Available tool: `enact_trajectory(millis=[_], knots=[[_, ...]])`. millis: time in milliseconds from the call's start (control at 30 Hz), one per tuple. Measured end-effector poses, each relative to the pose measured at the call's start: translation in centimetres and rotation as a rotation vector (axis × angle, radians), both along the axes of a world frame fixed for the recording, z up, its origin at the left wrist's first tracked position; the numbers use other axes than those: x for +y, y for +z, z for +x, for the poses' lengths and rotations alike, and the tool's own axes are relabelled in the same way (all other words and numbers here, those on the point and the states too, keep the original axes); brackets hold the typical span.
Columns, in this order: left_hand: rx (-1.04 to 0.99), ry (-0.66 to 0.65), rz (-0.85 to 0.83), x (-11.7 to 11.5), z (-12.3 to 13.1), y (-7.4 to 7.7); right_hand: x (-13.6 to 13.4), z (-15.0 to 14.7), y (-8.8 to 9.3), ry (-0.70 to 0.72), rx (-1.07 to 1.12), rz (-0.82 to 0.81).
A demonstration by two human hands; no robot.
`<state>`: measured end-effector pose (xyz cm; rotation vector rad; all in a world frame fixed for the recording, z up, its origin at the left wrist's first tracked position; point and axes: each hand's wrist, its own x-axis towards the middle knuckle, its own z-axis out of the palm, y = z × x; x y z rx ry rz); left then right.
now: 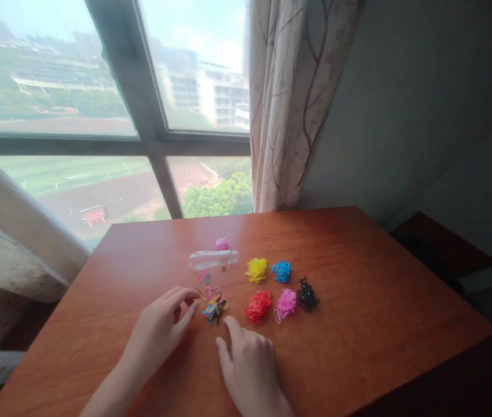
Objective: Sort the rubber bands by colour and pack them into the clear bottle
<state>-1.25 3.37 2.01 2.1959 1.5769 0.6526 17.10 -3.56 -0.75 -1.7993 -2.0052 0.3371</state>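
Observation:
A small pile of mixed-colour rubber bands (213,309) lies on the wooden table between my two hands. My left hand (168,315) is at its left side, thumb and index finger apart, the index tip close to a yellowish band at the pile's edge. Just right of and below the pile, my right hand (248,362) rests low over the table with thumb and index finger spread and nothing visible between them. Sorted bands lie to the right in a yellow pile (257,270), a blue pile (281,271), a red pile (259,307), a pink pile (286,303) and a black pile (307,295).
Behind the mixed bands a clear plastic container (212,260) lies on its side, with a pink object (222,243) beyond it. The table (359,301) meets a window at the back. A patterned curtain (289,104) hangs behind its far edge.

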Motion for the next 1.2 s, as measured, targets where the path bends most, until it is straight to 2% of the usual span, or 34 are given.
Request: enact_trajectory(millis=[100, 200, 300, 500, 767, 967, 1200], knots=[[-0.015, -0.019, -0.044, -1.3, 0.1, -1.0, 0.8, -0.8, 0.4, -0.018, -0.027, -0.010], [-0.013, -0.011, -0.066, -1.9, 0.6, -1.4, 1.6, -1.2, 0.4, -0.026, -0.027, -0.005], [-0.017, -0.013, -0.053, -2.2, 0.7, -1.4, 1.9, -1.2, 0.2, -0.034, 0.015, 0.013], [-0.035, -0.038, -0.003, -2.7, 1.2, -1.3, 1.9, -0.5, -0.2, -0.045, 0.249, 0.051], [-0.011, -0.030, 0.020, -2.9, 1.6, -1.3, 1.8, -0.2, -0.1, 0.014, 0.517, 0.085], [-0.033, -0.072, 0.033, -3.0, 1.4, -1.6, 1.9, -0.3, 0.2, 0.028, 0.616, 0.073], [0.029, -0.050, 0.040, -2.8, 1.3, -1.3, 2.1, -0.1, 0.5, -0.006, 0.677, 0.076]])
